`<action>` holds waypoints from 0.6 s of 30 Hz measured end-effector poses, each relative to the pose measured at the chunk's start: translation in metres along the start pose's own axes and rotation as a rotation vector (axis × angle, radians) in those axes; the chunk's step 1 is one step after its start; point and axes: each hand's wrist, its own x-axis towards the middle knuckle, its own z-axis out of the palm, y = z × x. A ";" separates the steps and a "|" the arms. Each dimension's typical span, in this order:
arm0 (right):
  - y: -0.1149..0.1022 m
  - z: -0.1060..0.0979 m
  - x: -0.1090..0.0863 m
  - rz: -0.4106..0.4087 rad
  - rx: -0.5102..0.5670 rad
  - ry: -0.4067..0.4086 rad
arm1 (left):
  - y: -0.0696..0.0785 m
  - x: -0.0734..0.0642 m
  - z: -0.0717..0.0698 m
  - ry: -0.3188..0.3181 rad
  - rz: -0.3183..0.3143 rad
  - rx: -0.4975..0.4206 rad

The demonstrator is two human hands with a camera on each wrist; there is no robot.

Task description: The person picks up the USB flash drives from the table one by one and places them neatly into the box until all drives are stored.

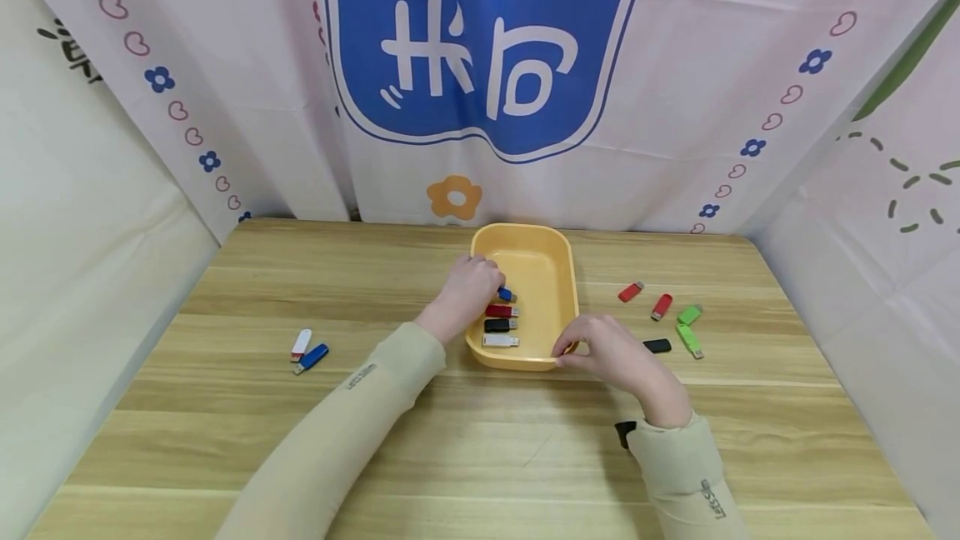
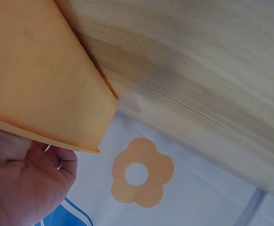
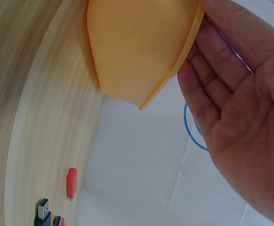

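Note:
A yellow plastic tray [image 1: 564, 273] stands at the far middle of the table. My left hand [image 1: 472, 283] reaches over its left rim, its fingertips at a blue USB flash drive [image 1: 507, 295] inside and seemingly pinching it; part of that drive is covered. Below it lie a red USB drive [image 1: 502, 311], a black one [image 1: 498, 326] and a white one [image 1: 500, 341], metal plugs pointing right. At the tray's front right corner my right hand [image 1: 611, 354] pinches the rim between thumb and fingers. In the left wrist view the tray wall hides the left fingertips.
On the right lie two red drives [image 1: 662, 307], two green ones [image 1: 689, 340] and a black one [image 1: 657, 346]. A white drive [image 1: 302, 342] and a blue one [image 1: 312, 357] are on the left. Behind the table hangs a printed curtain [image 1: 405, 182].

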 end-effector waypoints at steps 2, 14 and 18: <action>0.000 0.000 0.000 0.001 -0.002 0.002 | 0.001 0.002 0.001 -0.014 0.001 0.048; -0.001 0.000 0.000 0.009 -0.004 0.002 | 0.007 0.005 0.004 -0.061 0.006 0.208; -0.001 0.000 0.000 0.011 -0.004 0.002 | 0.008 0.006 0.004 -0.068 0.013 0.234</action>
